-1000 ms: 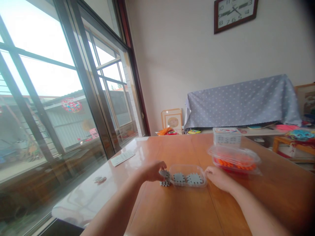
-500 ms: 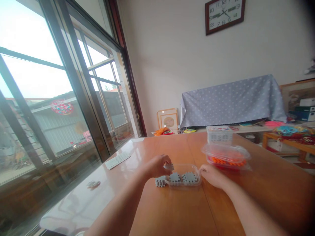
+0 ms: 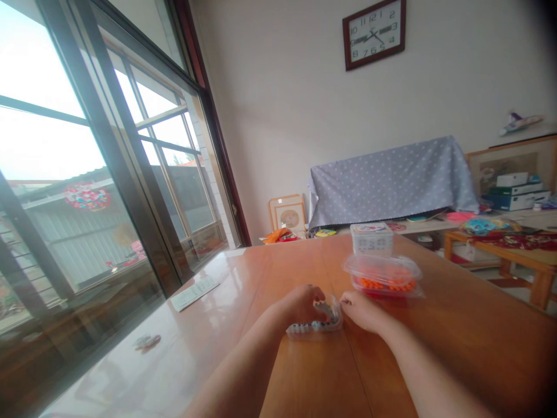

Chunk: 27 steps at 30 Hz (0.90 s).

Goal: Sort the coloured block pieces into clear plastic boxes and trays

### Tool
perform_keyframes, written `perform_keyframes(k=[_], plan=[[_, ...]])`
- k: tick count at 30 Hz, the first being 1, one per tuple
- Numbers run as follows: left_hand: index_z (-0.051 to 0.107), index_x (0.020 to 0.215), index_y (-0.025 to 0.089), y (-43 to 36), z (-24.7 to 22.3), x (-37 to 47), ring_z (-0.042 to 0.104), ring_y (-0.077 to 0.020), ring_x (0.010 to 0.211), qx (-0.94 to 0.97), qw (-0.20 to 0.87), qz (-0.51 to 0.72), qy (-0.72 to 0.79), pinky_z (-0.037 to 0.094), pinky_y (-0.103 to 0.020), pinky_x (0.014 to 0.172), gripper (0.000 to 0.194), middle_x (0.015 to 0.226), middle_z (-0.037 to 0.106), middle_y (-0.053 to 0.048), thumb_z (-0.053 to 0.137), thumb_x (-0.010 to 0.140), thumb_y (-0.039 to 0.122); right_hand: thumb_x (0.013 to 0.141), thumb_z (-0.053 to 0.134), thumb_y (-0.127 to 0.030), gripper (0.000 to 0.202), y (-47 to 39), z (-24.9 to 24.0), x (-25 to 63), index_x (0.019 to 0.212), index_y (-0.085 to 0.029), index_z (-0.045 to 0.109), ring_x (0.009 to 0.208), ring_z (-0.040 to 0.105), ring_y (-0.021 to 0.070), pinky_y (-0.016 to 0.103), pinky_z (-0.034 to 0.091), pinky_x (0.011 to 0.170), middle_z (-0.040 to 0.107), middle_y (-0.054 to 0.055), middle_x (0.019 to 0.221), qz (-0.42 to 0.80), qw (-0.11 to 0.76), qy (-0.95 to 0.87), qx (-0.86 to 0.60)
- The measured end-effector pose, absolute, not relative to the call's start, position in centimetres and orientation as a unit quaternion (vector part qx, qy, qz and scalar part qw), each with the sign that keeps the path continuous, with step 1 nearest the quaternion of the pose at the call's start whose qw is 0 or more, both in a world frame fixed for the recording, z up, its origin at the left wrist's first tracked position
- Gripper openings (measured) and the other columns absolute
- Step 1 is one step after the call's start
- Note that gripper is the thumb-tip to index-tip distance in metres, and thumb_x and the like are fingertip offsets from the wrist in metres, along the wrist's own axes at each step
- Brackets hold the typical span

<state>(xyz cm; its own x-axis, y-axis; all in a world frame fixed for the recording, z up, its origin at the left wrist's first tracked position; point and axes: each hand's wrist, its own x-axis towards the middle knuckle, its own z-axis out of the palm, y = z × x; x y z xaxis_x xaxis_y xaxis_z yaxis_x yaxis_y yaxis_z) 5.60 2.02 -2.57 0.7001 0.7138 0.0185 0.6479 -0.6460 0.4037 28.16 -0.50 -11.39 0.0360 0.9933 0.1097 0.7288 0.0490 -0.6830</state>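
My left hand (image 3: 307,305) is over a clear plastic container (image 3: 315,332), its fingers curled around a grey notched piece (image 3: 322,307) that is partly hidden by them. Below, more grey notched pieces lie inside the container, largely covered by the hand. My right hand (image 3: 359,309) has its fingers closed at the container's right rim and seems to pinch it. Whatever lies just left of the container is hidden behind my left forearm.
Beyond my right hand stands a lidded clear tub with orange pieces (image 3: 385,283). A clear box with a lid (image 3: 371,239) sits at the table's far edge. A paper sheet (image 3: 195,293) and a small cluster of objects (image 3: 147,342) lie on the left.
My left hand has moved right with the grey piece, from the container's left edge to over its middle. My right hand stays at the rim. The view has turned slightly right.
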Motion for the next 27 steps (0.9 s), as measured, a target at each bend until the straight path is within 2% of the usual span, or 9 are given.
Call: perform_keyframes(k=[5,13,17,20,23,27], plan=[[0.070,0.115,0.019,2.1,-2.6,4.1,0.069,-0.0240,0.096,0.906,0.162,0.114,0.373,0.054,-0.032,0.081,0.038,0.113,0.073,-0.009,0.070,0.082,0.037,0.088,0.058,-0.033,0.019,-0.4,-11.4,28.1,0.079,-0.021,0.069,0.070,0.059,0.0159,0.025,0.035,0.063,0.069,0.000,0.071,0.216,0.297,-0.661,-0.654],[0.069,0.108,0.018,2.7,-0.9,-2.0,0.068,-0.0220,0.097,0.877,0.165,0.172,0.417,0.055,-0.032,0.085,0.026,0.109,0.073,-0.007,0.064,0.084,0.026,0.089,0.059,-0.036,0.022,-0.4,-11.5,28.2,0.078,-0.020,0.069,0.070,0.058,0.0165,0.025,0.038,0.066,0.068,0.000,0.067,0.222,0.300,-0.664,-0.648],[0.068,0.113,0.017,2.0,0.3,-5.4,0.068,-0.0239,0.104,0.858,0.184,0.160,0.453,0.055,-0.034,0.089,0.035,0.116,0.072,-0.010,0.069,0.079,0.024,0.090,0.058,-0.038,0.024,-0.1,-12.2,28.4,0.077,-0.020,0.068,0.069,0.058,0.0167,0.026,0.039,0.066,0.069,0.001,0.070,0.217,0.304,-0.670,-0.642],[0.066,0.121,0.019,1.5,0.2,-7.1,0.066,-0.0269,0.111,0.854,0.198,0.112,0.469,0.054,-0.037,0.094,0.052,0.123,0.070,-0.010,0.079,0.073,0.033,0.090,0.057,-0.038,0.025,0.1,-12.6,28.5,0.077,-0.020,0.067,0.069,0.059,0.0173,0.026,0.040,0.067,0.069,0.002,0.070,0.218,0.311,-0.673,-0.635],[0.063,0.128,0.019,1.4,-0.7,-7.9,0.065,-0.0287,0.114,0.850,0.204,0.080,0.479,0.052,-0.038,0.096,0.067,0.127,0.067,-0.011,0.085,0.067,0.035,0.087,0.061,-0.041,0.025,0.1,-12.6,28.4,0.075,-0.021,0.068,0.068,0.058,0.0182,0.027,0.042,0.068,0.068,0.001,0.067,0.229,0.323,-0.667,-0.632],[0.064,0.124,0.020,1.5,-2.2,-8.0,0.066,-0.0275,0.109,0.856,0.191,0.077,0.475,0.052,-0.037,0.093,0.065,0.122,0.069,-0.009,0.087,0.063,0.032,0.085,0.065,-0.045,0.027,-0.4,-12.1,28.2,0.072,-0.021,0.067,0.067,0.058,0.0188,0.028,0.043,0.068,0.066,0.001,0.063,0.230,0.332,-0.660,-0.634]])
